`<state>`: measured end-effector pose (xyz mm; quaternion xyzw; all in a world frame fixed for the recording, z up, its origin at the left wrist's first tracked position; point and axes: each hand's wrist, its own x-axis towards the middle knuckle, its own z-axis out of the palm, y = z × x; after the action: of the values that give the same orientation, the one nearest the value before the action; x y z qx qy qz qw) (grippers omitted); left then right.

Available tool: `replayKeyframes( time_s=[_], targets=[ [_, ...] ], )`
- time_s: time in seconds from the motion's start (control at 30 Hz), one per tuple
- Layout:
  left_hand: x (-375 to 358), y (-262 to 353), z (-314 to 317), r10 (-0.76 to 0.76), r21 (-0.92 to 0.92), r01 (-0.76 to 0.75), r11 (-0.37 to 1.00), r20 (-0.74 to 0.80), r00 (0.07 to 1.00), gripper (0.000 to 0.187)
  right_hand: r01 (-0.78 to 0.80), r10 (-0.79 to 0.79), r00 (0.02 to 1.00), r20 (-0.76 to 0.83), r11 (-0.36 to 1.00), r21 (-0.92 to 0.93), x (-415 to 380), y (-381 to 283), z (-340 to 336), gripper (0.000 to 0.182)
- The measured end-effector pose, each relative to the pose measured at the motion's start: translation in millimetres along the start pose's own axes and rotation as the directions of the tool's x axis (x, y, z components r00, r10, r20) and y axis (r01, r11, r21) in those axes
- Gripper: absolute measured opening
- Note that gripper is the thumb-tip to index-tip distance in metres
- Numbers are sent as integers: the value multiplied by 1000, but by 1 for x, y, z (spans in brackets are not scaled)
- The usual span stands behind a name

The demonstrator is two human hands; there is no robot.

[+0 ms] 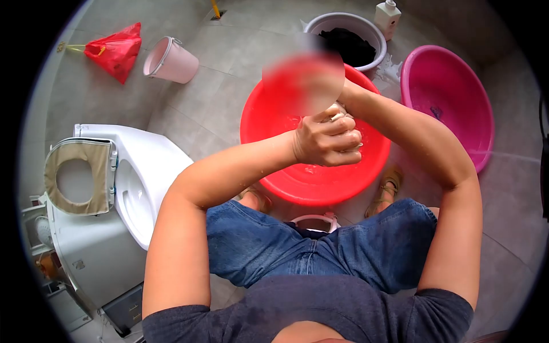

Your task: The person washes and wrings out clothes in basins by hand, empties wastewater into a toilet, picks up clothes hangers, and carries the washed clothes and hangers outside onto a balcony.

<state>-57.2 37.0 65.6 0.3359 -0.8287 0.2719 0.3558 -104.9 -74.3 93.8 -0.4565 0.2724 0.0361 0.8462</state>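
Observation:
Over the large red basin (257,123), my left hand (330,139) is closed in a fist, knuckles up. Small bits of something pale and wet (338,116) show at the edges of its fingers; what it is I cannot tell. My right hand (327,87) is just beyond the left one, above the far side of the same basin. A blurred patch hides most of its fingers. Water with a little foam shows at the bottom of the basin below my hands.
A grey basin (374,33) holding black cloth (347,47) stands beyond, beside a white bottle (387,22). To the right leans a magenta basin (483,108). Leftward are a pink bucket (178,62), a red plastic bag (119,52) and a white toilet (171,151).

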Motion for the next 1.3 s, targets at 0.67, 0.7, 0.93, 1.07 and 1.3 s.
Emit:
replayKeyframes(
  time_s=[0.67, 0.7, 0.93, 1.07, 1.3],
  targets=[
    [26, -12, -117, -407, -98, 399, 912, -89, 909, 22, 363, -446, 869, 212, 868, 338, -29, 13, 32, 30],
    [21, -7, -122, -477, -48, 475, 879, -136, 869, 21, 436, -493, 857, 148, 848, 302, -31, 7, 42, 29],
    [-6, 8, -114, -733, -758, 47, -651, 612, -297, 59, 677, -952, 302, 47, 180, -713, -46, -10, 53, 22],
    [7, -4, -98, -798, -765, -243, -596, 533, 280, 71, 637, -915, 153, 374, -199, -745, -65, 8, 74, 25],
    [13, -38, -59, -997, -995, 69, -73, 75, 30, 26, 710, -752, 647, -125, 655, -261, -35, 6, 38, 17]
  ],
)
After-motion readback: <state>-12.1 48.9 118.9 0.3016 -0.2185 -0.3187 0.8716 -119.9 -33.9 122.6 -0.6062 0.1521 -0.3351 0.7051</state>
